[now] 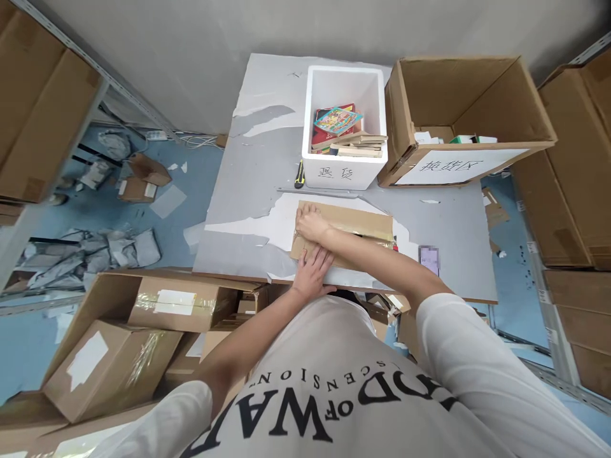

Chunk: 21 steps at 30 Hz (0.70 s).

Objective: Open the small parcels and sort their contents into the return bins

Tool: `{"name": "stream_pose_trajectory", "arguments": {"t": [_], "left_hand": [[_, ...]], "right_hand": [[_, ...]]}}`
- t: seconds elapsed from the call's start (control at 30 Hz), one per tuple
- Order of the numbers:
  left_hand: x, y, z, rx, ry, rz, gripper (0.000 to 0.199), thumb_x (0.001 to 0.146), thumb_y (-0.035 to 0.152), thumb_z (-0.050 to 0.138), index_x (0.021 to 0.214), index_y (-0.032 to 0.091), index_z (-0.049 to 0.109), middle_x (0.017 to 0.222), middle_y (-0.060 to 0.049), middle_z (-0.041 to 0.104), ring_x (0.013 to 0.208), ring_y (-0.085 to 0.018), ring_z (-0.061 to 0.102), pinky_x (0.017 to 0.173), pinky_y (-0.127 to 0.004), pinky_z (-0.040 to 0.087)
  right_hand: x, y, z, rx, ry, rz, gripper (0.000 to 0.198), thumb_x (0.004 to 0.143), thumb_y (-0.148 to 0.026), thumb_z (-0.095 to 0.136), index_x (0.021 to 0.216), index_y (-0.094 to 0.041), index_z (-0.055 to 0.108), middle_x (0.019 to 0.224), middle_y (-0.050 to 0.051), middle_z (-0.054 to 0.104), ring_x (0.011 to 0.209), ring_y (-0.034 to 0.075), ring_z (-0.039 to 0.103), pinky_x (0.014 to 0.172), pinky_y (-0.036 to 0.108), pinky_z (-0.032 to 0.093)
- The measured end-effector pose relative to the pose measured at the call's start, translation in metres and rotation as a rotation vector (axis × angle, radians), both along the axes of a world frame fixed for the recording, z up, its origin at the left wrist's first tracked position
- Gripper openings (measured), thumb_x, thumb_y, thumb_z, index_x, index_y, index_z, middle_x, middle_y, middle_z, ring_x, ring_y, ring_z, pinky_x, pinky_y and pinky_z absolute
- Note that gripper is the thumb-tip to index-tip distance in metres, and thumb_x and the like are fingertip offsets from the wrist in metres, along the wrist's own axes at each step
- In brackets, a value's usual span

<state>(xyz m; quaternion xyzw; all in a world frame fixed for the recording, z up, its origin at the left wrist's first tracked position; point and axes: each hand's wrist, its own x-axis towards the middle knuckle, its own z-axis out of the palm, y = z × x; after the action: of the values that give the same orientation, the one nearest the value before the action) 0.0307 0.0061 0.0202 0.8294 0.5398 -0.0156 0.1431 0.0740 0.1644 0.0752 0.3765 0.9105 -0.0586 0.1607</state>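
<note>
A flat brown cardboard box point(360, 219) lies on the table near its front edge, with shiny tape along its middle. Towards its right end a gap shows between the flaps, with something dark and a bit of red inside. My right hand point(312, 222) reaches across to the box's left end, its fingers bent over the top flap there. Just nearer to me, my left hand point(312, 273) rests on the front part of the box with fingers stretched out. The right forearm covers part of the box.
A yellow-black box cutter point(300, 174) lies beside a white foam box point(341, 173) of books. Right of that stands a large open carton point(472, 166). A phone point(429, 259) lies on the table point(453, 222). Cartons point(114, 362) fill the lower left; shelves flank both sides.
</note>
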Motion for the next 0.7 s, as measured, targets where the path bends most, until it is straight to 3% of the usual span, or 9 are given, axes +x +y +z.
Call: {"name": "stream_pose_trajectory", "arguments": {"t": [0.13, 0.2, 0.27, 0.37, 0.47, 0.6, 0.7], "left_hand": [[0.001, -0.001, 0.002, -0.016, 0.009, 0.008, 0.103, 0.068, 0.068, 0.063, 0.150, 0.019, 0.025, 0.157, -0.013, 0.022, 0.146, -0.035, 0.011, 0.115, -0.057, 0.008], [0.000, 0.000, 0.002, -0.019, 0.013, 0.005, 0.104, 0.068, 0.069, 0.062, 0.151, 0.019, 0.023, 0.157, -0.012, 0.019, 0.146, -0.035, 0.010, 0.115, -0.058, 0.009], [-0.001, 0.000, 0.002, -0.018, 0.015, -0.002, 0.103, 0.069, 0.069, 0.061, 0.151, 0.019, 0.022, 0.158, -0.011, 0.019, 0.146, -0.034, 0.010, 0.115, -0.058, 0.010], [-0.001, 0.000, 0.000, -0.017, 0.009, -0.002, 0.101, 0.071, 0.067, 0.060, 0.151, 0.019, 0.020, 0.158, -0.010, 0.018, 0.146, -0.033, 0.010, 0.115, -0.058, 0.010], [0.000, -0.002, -0.001, -0.015, -0.015, 0.002, 0.095, 0.075, 0.062, 0.059, 0.151, 0.020, 0.020, 0.158, -0.010, 0.018, 0.146, -0.033, 0.012, 0.115, -0.058, 0.010], [-0.009, 0.001, 0.009, 0.007, -0.074, -0.004, 0.085, 0.081, 0.053, 0.057, 0.150, 0.018, 0.024, 0.156, -0.012, 0.023, 0.145, -0.029, 0.019, 0.115, -0.051, 0.016], [-0.037, 0.025, 0.023, 0.056, -0.148, 0.010, 0.095, 0.077, 0.064, 0.057, 0.150, 0.014, 0.023, 0.155, -0.017, 0.024, 0.144, -0.031, 0.022, 0.113, -0.047, 0.022]], "right_hand": [[0.013, 0.050, 0.029, -0.133, 0.059, 0.226, 0.035, 0.090, -0.012, 0.035, 0.115, -0.004, 0.058, 0.108, 0.023, 0.066, 0.096, 0.026, 0.063, 0.080, 0.036, 0.046], [0.025, 0.073, 0.042, -0.130, 0.087, 0.211, 0.033, 0.093, -0.020, 0.037, 0.118, -0.007, 0.054, 0.104, 0.020, 0.067, 0.094, 0.027, 0.064, 0.077, 0.035, 0.045], [0.042, 0.087, 0.046, -0.073, 0.086, 0.090, 0.038, 0.094, -0.033, 0.043, 0.122, -0.008, 0.050, 0.105, 0.021, 0.067, 0.097, 0.030, 0.063, 0.077, 0.036, 0.045], [0.080, 0.095, 0.031, 0.038, 0.103, -0.146, 0.051, 0.093, -0.049, 0.043, 0.125, -0.009, 0.047, 0.110, 0.023, 0.064, 0.103, 0.035, 0.061, 0.083, 0.043, 0.043], [0.124, 0.093, 0.003, 0.073, 0.206, -0.255, 0.054, 0.093, -0.046, 0.045, 0.133, -0.010, 0.042, 0.124, 0.023, 0.057, 0.112, 0.034, 0.056, 0.091, 0.046, 0.041], [0.161, 0.073, -0.020, 0.127, 0.364, -0.261, 0.044, 0.095, -0.028, 0.041, 0.135, -0.010, 0.044, 0.142, 0.022, 0.043, 0.132, 0.031, 0.040, 0.105, 0.049, 0.033], [0.163, 0.040, -0.015, 0.183, 0.469, -0.082, 0.041, 0.097, -0.016, 0.027, 0.131, -0.012, 0.049, 0.146, 0.017, 0.040, 0.141, 0.026, 0.027, 0.112, 0.053, 0.022]]}}
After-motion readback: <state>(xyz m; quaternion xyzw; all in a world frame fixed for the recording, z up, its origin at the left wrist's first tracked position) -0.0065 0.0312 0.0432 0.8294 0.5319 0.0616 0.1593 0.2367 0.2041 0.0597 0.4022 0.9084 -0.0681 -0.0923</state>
